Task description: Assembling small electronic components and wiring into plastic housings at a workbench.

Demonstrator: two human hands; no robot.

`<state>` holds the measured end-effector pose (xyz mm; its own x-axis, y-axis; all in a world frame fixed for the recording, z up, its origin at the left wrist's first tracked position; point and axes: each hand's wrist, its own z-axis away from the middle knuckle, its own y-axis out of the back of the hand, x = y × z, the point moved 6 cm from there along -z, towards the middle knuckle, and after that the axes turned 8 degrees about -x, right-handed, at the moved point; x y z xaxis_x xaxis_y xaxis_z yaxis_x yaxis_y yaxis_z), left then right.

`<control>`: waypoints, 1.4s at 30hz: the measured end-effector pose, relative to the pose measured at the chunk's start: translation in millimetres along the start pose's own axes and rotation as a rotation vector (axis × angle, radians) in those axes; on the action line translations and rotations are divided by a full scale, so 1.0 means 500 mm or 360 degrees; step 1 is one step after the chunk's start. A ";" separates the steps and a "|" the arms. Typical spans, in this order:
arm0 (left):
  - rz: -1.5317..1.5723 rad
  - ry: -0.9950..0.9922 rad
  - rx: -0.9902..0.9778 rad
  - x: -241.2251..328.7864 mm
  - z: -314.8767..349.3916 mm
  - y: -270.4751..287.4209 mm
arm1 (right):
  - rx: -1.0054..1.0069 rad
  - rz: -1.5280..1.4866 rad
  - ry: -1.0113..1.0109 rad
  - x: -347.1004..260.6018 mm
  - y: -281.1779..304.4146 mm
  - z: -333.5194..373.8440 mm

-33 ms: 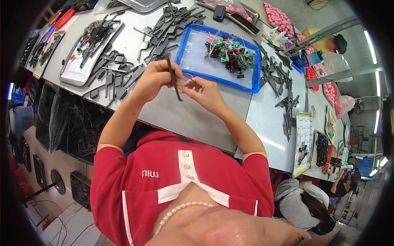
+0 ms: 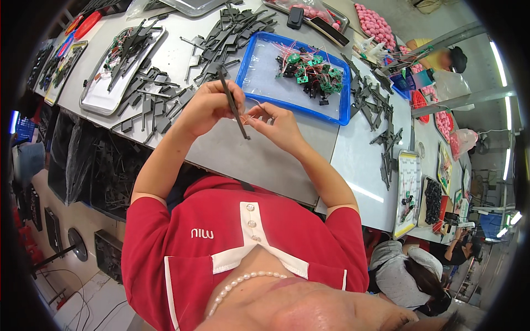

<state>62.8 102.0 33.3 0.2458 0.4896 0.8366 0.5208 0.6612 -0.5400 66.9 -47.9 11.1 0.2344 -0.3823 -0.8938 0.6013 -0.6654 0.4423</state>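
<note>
My left hand [image 2: 212, 106] is closed on a long, thin dark plastic strip [image 2: 234, 105], held slantwise over the near edge of the table. Thin reddish and pale wires [image 2: 248, 117] show between my two hands. My right hand [image 2: 280, 129] pinches at these wires, close beside the strip; its fingertips partly hide what they grip. Just beyond my hands lies a blue-rimmed tray [image 2: 345, 110] with small green circuit boards [image 2: 302, 71], red wires and black parts piled in it.
Loose dark plastic parts [image 2: 221, 41] are heaped left of the blue tray, and more similar pieces [image 2: 381, 110] lie to its right. A metal tray [image 2: 94, 105] with parts and wires stands at the left. Another person [image 2: 406, 273] sits at the lower right.
The dark strip has tilted slightly, its upper end shifting left and its lower end right. Both hands stay in nearly the same place.
</note>
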 end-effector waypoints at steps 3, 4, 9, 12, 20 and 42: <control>0.0635 -0.0243 -0.0173 -0.002 -0.017 0.012 | 0.0165 -0.0436 0.0158 0.020 0.011 0.002; 0.0665 -0.0315 0.0016 -0.005 -0.012 0.026 | 0.0167 -0.0433 0.0158 0.014 0.014 0.005; 0.0674 -0.0613 0.0296 -0.003 0.006 0.033 | 0.0760 -0.1359 0.0437 0.011 0.083 0.040; 0.0607 -0.0675 0.0492 -0.017 0.018 0.048 | 0.0880 -0.1461 0.0632 -0.005 0.111 0.061; 0.0222 -0.0760 0.0225 -0.033 -0.014 -0.051 | 0.0686 -0.1212 0.0371 -0.040 0.095 0.052; -0.0762 0.0309 -0.0657 -0.029 -0.045 -0.092 | 0.0416 -0.0980 0.0299 -0.056 0.113 0.125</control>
<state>53.5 51.7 48.1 0.0321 0.0584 0.9978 0.8703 0.4892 -0.0566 46.7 -114.9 65.7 0.0519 0.2163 -0.9749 0.4692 -0.8671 -0.1674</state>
